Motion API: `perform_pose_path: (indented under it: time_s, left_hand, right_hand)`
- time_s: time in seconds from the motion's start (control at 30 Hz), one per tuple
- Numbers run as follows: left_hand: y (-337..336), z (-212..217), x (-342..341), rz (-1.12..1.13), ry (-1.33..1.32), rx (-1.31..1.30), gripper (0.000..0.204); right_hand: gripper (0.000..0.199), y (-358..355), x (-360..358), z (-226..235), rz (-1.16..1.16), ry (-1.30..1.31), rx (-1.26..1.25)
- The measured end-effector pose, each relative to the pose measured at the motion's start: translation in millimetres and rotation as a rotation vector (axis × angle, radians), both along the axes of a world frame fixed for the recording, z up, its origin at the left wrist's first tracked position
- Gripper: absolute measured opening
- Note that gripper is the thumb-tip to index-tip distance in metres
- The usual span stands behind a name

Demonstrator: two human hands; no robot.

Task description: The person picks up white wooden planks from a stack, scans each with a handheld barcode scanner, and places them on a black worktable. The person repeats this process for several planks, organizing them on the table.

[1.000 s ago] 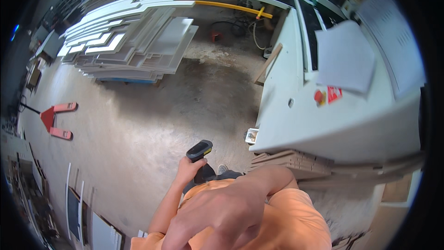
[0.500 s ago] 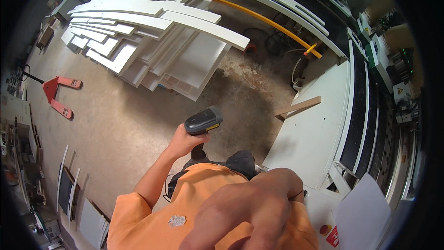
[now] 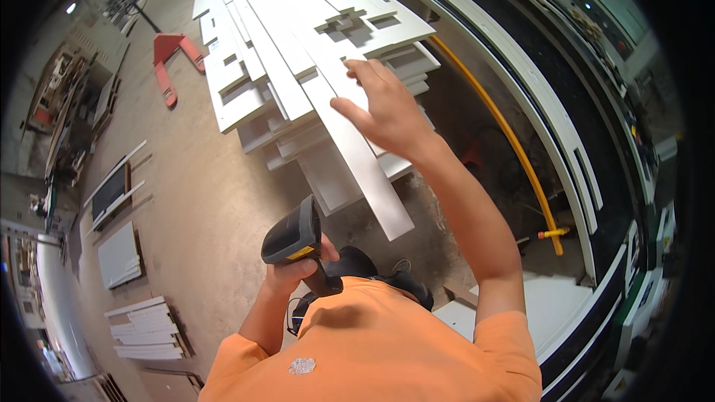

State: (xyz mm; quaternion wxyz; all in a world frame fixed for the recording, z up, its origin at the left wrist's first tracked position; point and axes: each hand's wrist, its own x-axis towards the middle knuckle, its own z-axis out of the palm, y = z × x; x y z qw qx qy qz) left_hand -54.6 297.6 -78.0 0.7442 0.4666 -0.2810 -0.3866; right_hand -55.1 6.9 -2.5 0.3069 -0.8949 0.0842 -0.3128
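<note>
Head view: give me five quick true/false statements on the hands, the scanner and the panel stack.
1. The left hand holds a dark handheld scanner by its handle. True.
2. The right hand is clenched round a long white panel. False: its fingers are spread open above the stack of white panels, and it grips nothing.
3. A red pallet jack stands on the floor beside the stack. True.
4. The person's shirt is blue. False: it is orange.
5. The yellow pipe lies on top of the stack. False: it runs along the floor beside the long machine.
</note>
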Motion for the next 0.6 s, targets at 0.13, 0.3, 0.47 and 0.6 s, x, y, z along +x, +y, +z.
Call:
perform_pose_path:
  time_s: [0.13, 0.3, 0.47, 0.6]
  left_hand:
    - [-2, -3, -4, 0.293, -0.032, 0.038, 0.050]
    - [-33, 0, 14, 0.463, -0.086, 0.038, 0.044]
    - [-81, 36, 22, 0.456, -0.066, 0.207, 0.036]
    - [-148, 70, 41, 0.380, -0.132, 0.259, 0.034]
  right_hand:
    - [0.087, -24, 145, -35, -0.084, 0.481, -0.230]
    - [0.069, -11, 227, -52, -0.198, 0.542, -0.332]
    - [0.057, -66, 184, -21, -0.121, 0.574, -0.127]
    - [0.060, -150, 41, -6, -0.124, 0.573, -0.080]
